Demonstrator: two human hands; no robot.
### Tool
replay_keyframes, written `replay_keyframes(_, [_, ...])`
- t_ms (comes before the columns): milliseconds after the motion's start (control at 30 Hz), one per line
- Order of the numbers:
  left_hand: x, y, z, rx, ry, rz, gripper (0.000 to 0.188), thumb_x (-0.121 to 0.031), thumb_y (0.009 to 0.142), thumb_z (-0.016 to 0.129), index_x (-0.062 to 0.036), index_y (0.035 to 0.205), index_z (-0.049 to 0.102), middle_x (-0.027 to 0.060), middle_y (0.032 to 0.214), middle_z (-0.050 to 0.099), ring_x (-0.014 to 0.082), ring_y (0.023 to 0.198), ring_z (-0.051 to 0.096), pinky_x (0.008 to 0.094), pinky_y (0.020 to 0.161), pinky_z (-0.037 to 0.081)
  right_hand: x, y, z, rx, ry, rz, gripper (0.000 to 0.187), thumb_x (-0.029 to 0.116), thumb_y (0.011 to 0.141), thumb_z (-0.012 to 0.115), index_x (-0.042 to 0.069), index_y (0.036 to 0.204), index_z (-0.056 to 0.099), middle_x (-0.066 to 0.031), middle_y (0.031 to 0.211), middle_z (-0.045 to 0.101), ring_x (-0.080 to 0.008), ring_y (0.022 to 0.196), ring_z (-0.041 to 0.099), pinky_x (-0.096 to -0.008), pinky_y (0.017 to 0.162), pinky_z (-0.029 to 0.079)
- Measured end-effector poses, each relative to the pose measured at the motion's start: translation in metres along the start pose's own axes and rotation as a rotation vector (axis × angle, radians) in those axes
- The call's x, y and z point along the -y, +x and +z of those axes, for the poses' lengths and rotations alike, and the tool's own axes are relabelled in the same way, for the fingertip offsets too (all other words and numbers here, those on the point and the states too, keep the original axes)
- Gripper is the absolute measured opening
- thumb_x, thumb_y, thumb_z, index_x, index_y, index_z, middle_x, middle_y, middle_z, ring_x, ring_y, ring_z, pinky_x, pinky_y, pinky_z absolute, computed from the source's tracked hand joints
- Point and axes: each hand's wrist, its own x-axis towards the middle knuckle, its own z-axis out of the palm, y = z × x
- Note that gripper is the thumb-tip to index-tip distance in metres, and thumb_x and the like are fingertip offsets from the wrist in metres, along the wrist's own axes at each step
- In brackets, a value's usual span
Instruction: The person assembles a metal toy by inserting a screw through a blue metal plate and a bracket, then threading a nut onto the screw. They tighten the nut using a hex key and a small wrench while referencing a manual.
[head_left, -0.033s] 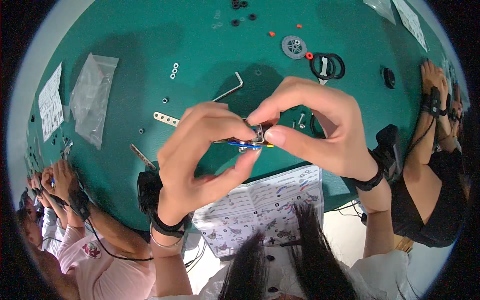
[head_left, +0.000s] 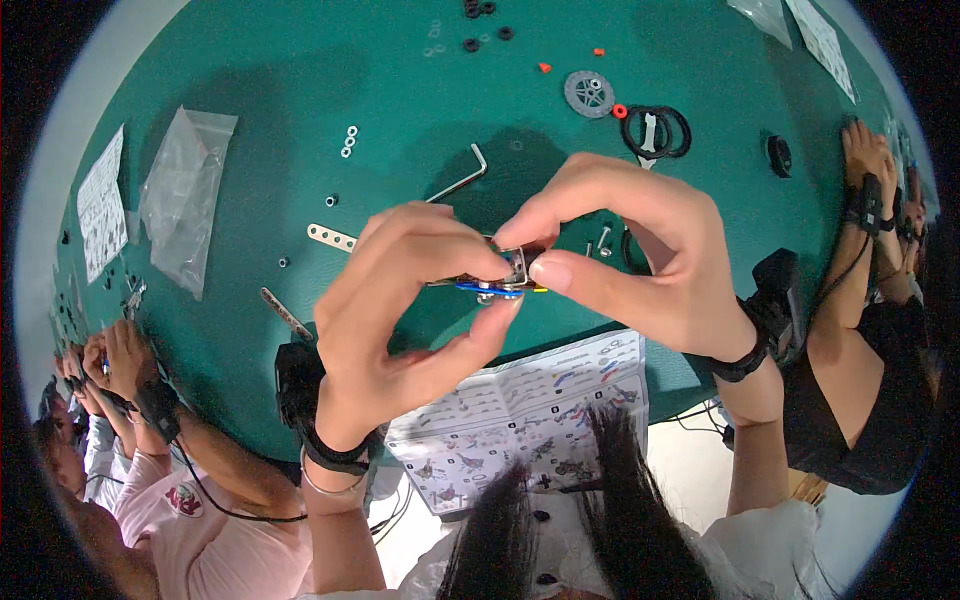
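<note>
My left hand (head_left: pixel 415 310) and my right hand (head_left: pixel 635 265) meet above the table, both pinching one small model assembly (head_left: pixel 488 288). It has a blue plate, a silver metal bracket and a bit of yellow at its right end. Left thumb and fingers grip the blue plate and the bracket from the left. On the right, my thumb and forefinger press the bracket's other side. My fingertips hide much of the assembly. Behind my left hand lie a hex key (head_left: pixel 462 180) and a perforated metal strip (head_left: pixel 331 237). Beyond my right fingers are several small screws (head_left: pixel 603 240).
An instruction sheet (head_left: pixel 520 440) hangs over the near table edge. Further off lie a grey spoked wheel (head_left: pixel 588 94), black rings (head_left: pixel 673 132), a small spanner (head_left: pixel 648 135), nuts (head_left: pixel 348 142) and a clear plastic bag (head_left: pixel 188 195). Other people's hands (head_left: pixel 120 355) work at both sides.
</note>
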Motion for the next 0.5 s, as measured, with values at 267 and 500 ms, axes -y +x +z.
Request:
replay_keyframes(267, [0.0018,-0.0028,0.0012,-0.021,0.156,0.054,0.029,0.0,0.067,0.077,-0.0029,0.093,0.065,0.0077,0.086,0.068,0.024,0.08,0.065,0.0436,0.085,0.048,-0.0029,-0.001,0.0025,-0.034,-0.063,-0.011,0.02,0.0,0.081,0.068,-0.001,0.102,0.07,-0.0092,0.093,0.068,-0.0157,0.083,0.062,-0.028,0.076,0.047])
replay_keyframes(500, [0.0029,-0.005,0.0046,-0.047,0.209,0.098,0.025,0.0,0.07,0.078,-0.0036,0.093,0.068,0.0069,0.088,0.069,0.0215,0.082,0.066,0.0432,0.088,0.048,0.0009,-0.0022,-0.0008,-0.033,-0.106,0.009,0.021,0.0,0.081,0.069,0.001,0.102,0.069,-0.0076,0.094,0.068,-0.0129,0.082,0.061,-0.0256,0.071,0.044])
